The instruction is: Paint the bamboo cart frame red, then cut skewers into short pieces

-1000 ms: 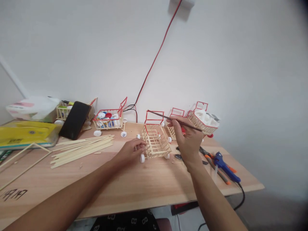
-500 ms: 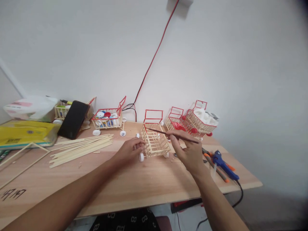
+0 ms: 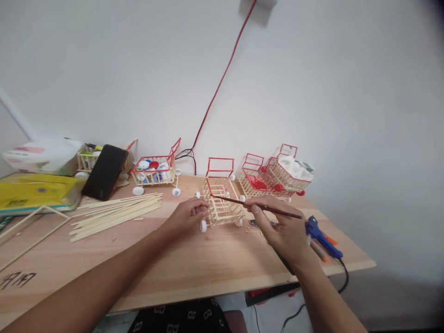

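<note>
Stick-built toy cart (image 3: 222, 206), pale slats with a red wire-like handle and white cap wheels, stands mid-table between both hands. Left hand (image 3: 189, 217) pinches its near left corner; right hand (image 3: 282, 231) grips a thin dark paintbrush (image 3: 256, 206), lying crosswise, tip at the cart's rim. Loose bamboo sticks (image 3: 116, 212) lie left; a blue glue gun (image 3: 321, 236) right.

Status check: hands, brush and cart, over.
Left hand steadies stick cart at its wheel side. Right hand grips thin brush, tip at cart's red rim. Glue gun beside right hand.
</note>
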`<move>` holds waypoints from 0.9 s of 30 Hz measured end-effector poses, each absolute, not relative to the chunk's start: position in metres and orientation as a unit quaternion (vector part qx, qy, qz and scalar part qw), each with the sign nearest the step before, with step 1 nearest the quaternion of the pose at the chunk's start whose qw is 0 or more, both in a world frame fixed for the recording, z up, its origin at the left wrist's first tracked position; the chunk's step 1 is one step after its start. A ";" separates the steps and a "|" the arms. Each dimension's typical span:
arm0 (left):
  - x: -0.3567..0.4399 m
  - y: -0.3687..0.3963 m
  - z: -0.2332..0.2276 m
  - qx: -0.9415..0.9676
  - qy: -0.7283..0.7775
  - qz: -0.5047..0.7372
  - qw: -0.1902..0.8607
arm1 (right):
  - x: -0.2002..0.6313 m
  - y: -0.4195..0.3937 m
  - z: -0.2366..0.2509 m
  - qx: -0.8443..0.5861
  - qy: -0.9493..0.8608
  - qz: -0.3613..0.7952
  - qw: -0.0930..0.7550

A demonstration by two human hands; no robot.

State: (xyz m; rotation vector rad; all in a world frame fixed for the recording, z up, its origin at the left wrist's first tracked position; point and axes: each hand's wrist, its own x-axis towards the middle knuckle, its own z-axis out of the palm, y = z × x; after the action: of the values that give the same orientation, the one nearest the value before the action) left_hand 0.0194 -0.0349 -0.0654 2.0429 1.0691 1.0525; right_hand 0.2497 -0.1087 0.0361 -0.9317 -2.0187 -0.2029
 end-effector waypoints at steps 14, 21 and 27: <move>0.020 -0.035 -0.066 0.771 0.403 0.398 0.291 | 0.251 -0.116 0.043 -0.391 -0.802 -0.082 0.444; 0.020 -0.037 -0.063 0.767 0.406 0.397 0.300 | 0.252 -0.116 0.038 -0.384 -0.812 -0.082 0.432; 0.021 -0.037 -0.063 0.764 0.406 0.402 0.300 | 0.263 -0.129 0.043 -0.390 -0.821 -0.054 0.414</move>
State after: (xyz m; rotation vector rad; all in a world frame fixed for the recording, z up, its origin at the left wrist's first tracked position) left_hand 0.0206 -0.0375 -0.0631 2.0284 1.0766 1.0670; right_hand 0.2634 -0.1289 0.0434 -0.9792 -2.0625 -0.1359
